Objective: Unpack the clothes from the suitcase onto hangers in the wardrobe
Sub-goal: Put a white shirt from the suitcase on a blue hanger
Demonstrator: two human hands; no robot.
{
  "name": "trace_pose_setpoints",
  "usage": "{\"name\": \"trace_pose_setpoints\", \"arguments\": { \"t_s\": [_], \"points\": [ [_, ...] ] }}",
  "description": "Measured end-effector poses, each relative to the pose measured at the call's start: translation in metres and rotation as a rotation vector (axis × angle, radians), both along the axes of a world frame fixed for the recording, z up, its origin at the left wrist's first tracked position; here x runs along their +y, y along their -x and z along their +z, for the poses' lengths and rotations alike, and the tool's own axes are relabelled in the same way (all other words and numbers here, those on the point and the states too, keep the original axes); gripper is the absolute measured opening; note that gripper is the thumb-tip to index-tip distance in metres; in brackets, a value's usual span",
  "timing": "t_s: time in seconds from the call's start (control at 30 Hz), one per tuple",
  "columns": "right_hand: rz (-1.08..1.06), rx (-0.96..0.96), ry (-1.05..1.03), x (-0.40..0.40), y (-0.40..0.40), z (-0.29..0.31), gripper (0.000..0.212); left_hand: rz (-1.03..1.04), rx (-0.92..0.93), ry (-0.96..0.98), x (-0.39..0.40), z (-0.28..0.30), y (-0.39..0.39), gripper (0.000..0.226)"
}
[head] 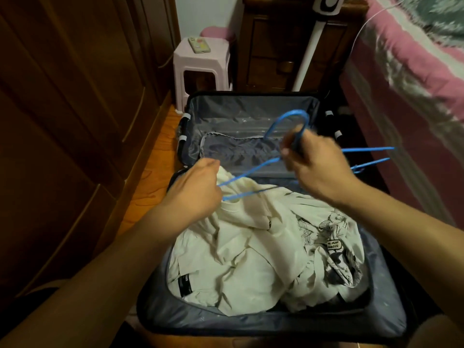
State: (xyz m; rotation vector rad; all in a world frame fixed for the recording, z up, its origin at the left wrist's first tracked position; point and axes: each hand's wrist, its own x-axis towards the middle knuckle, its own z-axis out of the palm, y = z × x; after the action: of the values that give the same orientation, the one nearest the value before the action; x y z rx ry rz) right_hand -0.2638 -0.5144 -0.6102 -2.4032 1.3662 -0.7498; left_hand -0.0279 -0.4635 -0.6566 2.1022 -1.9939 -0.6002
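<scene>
An open dark suitcase (160, 312) lies on the floor below me, its lid (251, 114) standing up at the far side. Crumpled cream-white clothes (246, 259), one with a black comic print, fill the near half. My right hand (316, 167) grips the neck of a blue wire hanger (288, 121) just below its hook. The hanger's left end pokes into the neck opening of a white shirt. My left hand (195, 187) pinches that shirt's collar at the hanger's tip, lifting the cloth a little.
A brown wooden wardrobe (62, 121) runs along the left. A pink plastic stool (200, 64) with a phone on it stands beyond the suitcase, next to a wooden bedside cabinet (288, 46). A bed with a pink cover (414, 84) borders the right side.
</scene>
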Motion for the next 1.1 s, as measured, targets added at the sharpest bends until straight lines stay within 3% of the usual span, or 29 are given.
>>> {"name": "trace_pose_setpoints", "arguments": {
  "t_s": [0.1,0.23,0.33,0.43,0.57,0.67,0.73,0.8,0.9,1.0,1.1],
  "points": [
    [0.113,0.166,-0.098,0.01,-0.011,-0.008,0.006,0.119,-0.161,-0.035,0.006,0.001,0.001,0.048],
    [-0.035,0.064,0.092,0.002,-0.005,0.007,0.004,0.257,-0.286,-0.132,0.009,0.008,-0.01,0.019],
    [-0.011,0.048,0.022,0.004,-0.006,0.009,0.011,0.298,-0.155,0.057,0.01,0.013,-0.017,0.008],
    [0.094,0.089,-0.03,0.012,-0.015,0.0,0.01,0.111,0.049,0.373,0.012,0.012,-0.004,0.013],
    [0.163,0.191,0.086,0.018,-0.022,-0.018,0.005,-0.056,0.323,0.57,0.024,0.006,0.033,0.019],
    [0.11,-0.037,0.035,0.02,-0.023,-0.017,0.007,0.06,0.397,0.665,0.024,0.01,0.036,0.023],
    [0.062,-0.314,-0.099,0.02,-0.025,-0.009,0.009,0.108,0.387,0.697,0.018,0.017,0.03,0.021],
    [0.081,-0.454,-0.244,0.018,-0.028,-0.006,0.01,0.132,0.368,0.708,0.013,0.022,0.023,0.022],
    [0.184,-0.377,-0.433,0.02,-0.034,-0.014,0.006,0.152,0.288,0.668,0.017,0.023,0.027,0.025],
    [0.193,-0.122,-0.403,0.028,-0.037,-0.025,0.015,0.105,0.466,0.501,0.02,0.022,0.039,0.025],
    [0.202,-0.208,-0.417,0.026,-0.04,-0.025,0.036,0.073,0.49,0.463,0.02,0.027,0.034,0.016]
  ]
}}
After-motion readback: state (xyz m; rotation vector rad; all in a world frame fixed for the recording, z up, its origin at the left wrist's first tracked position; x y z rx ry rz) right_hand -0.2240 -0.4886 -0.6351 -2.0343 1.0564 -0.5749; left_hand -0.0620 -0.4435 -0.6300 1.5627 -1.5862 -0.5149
